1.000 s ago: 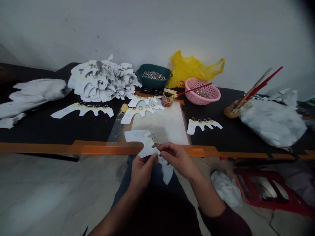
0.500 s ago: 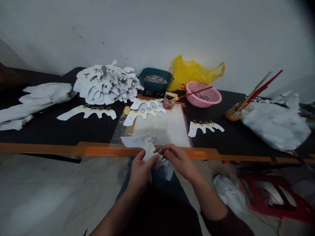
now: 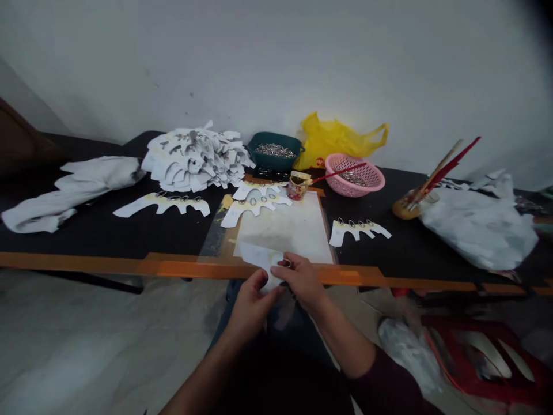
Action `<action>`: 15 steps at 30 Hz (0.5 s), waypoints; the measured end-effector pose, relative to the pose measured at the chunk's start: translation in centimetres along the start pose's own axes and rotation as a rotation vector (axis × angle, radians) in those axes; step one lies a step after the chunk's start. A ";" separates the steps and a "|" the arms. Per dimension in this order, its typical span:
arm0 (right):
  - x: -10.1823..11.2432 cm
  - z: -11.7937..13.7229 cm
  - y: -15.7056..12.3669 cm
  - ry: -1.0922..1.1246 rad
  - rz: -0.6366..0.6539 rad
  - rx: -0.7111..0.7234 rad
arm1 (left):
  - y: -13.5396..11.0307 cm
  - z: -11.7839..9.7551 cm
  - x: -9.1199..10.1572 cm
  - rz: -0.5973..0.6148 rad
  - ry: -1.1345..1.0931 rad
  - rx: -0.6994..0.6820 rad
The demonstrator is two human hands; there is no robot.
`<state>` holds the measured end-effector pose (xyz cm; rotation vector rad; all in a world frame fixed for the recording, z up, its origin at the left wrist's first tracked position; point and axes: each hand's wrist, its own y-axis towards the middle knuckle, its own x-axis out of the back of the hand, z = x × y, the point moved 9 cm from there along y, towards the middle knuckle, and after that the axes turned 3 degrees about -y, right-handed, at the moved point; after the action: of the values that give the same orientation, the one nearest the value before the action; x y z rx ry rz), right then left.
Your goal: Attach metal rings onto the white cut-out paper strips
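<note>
Both hands hold one white cut-out piece (image 3: 259, 257) with metal rings just over the table's orange front edge (image 3: 181, 267). My left hand (image 3: 252, 300) pinches its lower part from below. My right hand (image 3: 301, 278) closes over its right side, next to a small metal ring (image 3: 286, 263). The piece's left end lies on the pale work sheet (image 3: 289, 227). Part of the piece hangs down between my hands, blurred.
A heap of white cut-outs (image 3: 194, 158), a green tub of rings (image 3: 273, 151), a pink basket (image 3: 354, 174), a yellow bag (image 3: 339, 137) and a small glue pot (image 3: 298, 185) stand at the back. Finished pieces (image 3: 358, 229) lie around. A red stool (image 3: 479, 351) stands at lower right.
The piece has been turned and lowered toward the table edge; my right hand has moved over it to the left. The view has shifted slightly right.
</note>
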<state>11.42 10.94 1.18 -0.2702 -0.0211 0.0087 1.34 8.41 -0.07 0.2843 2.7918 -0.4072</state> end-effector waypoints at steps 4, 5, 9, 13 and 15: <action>-0.3 0.1 -0.3 -0.036 0.004 0.026 | -0.5 -0.7 -0.2 0.020 -0.005 -0.017; -0.5 0.3 -0.3 -0.071 0.029 0.033 | -0.7 -1.0 -0.2 0.029 -0.005 -0.026; -1.9 2.2 -0.3 -0.188 0.285 0.105 | -0.9 -2.2 1.0 0.009 -0.028 -0.001; -1.7 2.5 0.4 0.088 0.474 -0.019 | 0.3 -5.1 3.9 -0.033 -0.181 0.051; 0.1 2.6 1.3 0.160 0.392 0.005 | 1.1 -8.1 7.0 -0.149 -0.243 0.016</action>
<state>11.41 12.85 3.36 -0.2658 0.1911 0.3766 -7.11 12.99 4.75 0.0271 2.5792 -0.4650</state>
